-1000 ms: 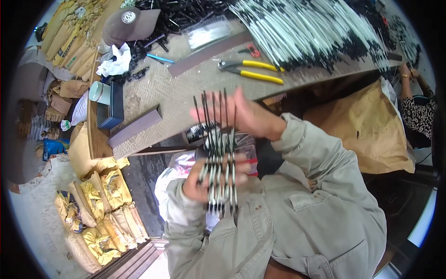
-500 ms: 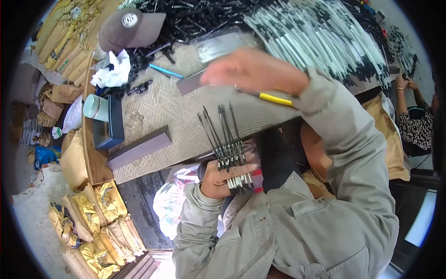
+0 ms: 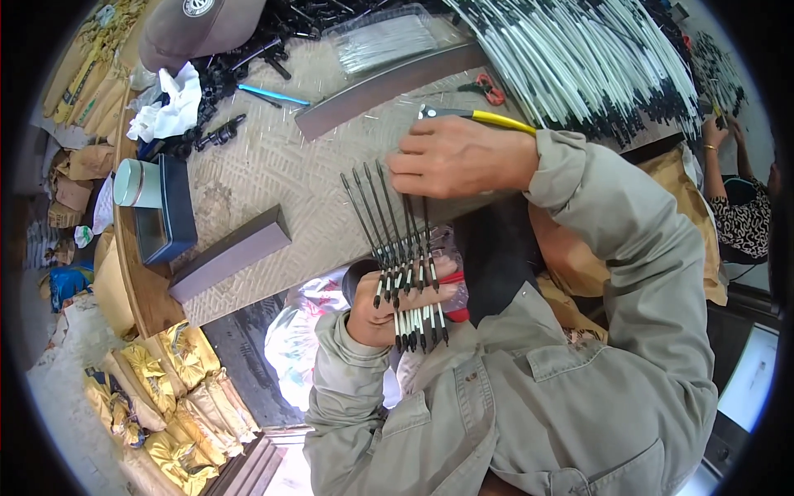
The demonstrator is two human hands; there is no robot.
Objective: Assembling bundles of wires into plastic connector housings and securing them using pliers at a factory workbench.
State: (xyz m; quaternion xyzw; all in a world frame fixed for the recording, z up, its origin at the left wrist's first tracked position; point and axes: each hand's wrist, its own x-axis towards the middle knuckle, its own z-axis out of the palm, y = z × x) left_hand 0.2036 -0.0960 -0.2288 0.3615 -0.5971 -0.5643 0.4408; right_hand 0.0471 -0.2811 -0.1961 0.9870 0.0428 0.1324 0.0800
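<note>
My left hand (image 3: pixel 372 321) is closed around a fanned row of thin black-and-white rods (image 3: pixel 405 269), held just off the table's near edge. Their slim dark ends point away from me, and the white lower parts with black tips lie across my fingers. Over the far ends of the right-hand rods is my right hand (image 3: pixel 467 157), its fingers curled together. It hides those ends, and whatever its fingertips pinch is out of sight. Just beyond it lies a yellow-handled cutting tool (image 3: pixel 503 122), with a small red-handled tool (image 3: pixel 490 88) farther back.
A large pile of white rods with black ends (image 3: pixel 579 66) fills the far right. Two grey bars, one far (image 3: pixel 389 91) and one near (image 3: pixel 231 256), rest on the table. Leftward are a cap (image 3: pixel 203 41), tissue (image 3: pixel 175 103) and jar (image 3: pixel 136 183). Another person (image 3: pixel 740 215) sits far right.
My right hand has come nearer, from above the far bar to the rods' far ends, uncovering the bar and both tools. My left hand still holds the rods. The view has shifted slightly.
</note>
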